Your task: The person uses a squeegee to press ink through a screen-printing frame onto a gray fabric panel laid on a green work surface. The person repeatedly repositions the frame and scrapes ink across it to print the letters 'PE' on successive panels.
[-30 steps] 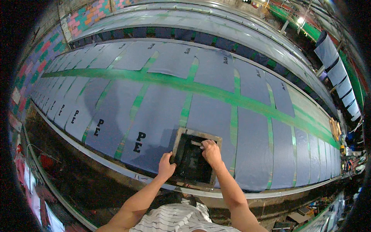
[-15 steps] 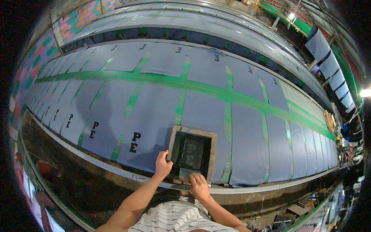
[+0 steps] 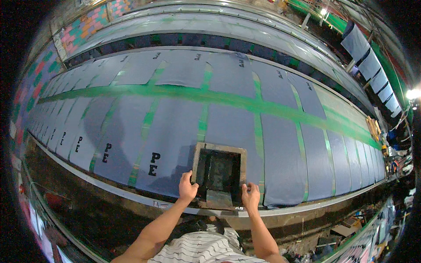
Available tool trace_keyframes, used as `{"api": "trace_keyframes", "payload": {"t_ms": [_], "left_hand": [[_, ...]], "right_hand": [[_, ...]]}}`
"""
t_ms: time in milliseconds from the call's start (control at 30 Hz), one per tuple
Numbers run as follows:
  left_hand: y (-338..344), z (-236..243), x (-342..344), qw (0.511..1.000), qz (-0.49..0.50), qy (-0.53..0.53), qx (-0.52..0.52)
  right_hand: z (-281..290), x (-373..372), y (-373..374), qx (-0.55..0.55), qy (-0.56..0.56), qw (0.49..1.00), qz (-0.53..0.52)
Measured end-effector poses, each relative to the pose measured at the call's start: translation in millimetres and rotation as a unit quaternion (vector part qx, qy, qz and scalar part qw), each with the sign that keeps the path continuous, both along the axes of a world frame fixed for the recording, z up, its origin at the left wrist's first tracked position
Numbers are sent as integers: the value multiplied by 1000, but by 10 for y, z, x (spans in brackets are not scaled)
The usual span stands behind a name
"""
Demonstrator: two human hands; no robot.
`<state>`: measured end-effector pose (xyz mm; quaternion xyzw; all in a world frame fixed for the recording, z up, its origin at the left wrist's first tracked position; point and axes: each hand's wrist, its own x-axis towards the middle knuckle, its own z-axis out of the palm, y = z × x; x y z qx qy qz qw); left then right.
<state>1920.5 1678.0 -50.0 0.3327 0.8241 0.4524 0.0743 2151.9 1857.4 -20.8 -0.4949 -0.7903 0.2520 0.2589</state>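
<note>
A small wooden screen-printing frame with a dark mesh lies on a blue-grey fabric panel near the table's front edge. My left hand is closed on the frame's left side. At its right side is my right hand, its fingers curled against the outer edge. A flat squeegee rests inside the near end of the frame, with neither hand on it. Fabric under the mesh is mostly hidden. To the left, a panel bears black printed letters.
The long table has a green strip along its middle, with rows of fabric panels on both sides. More long tables stand behind. Fabric pieces hang at the far right. Clutter lies below the table at the lower right.
My right hand has let go of the squeegee and moved right to the frame's right side. The squeegee now leans at the near end. My left hand stays on the frame.
</note>
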Motion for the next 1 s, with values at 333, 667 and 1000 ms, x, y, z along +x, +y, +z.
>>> {"api": "trace_keyframes", "payload": {"t_ms": [333,667,1000], "left_hand": [[6,146,149,992,-2,32,124],[1210,211,1196,991,18,-7,134],[2179,104,2508,993,50,-36,101]], "right_hand": [[68,174,-74,-69,31,996,44],[247,1177,1112,-61,35,996,48],[165,2433,2154,-68,-1,995,74]]}}
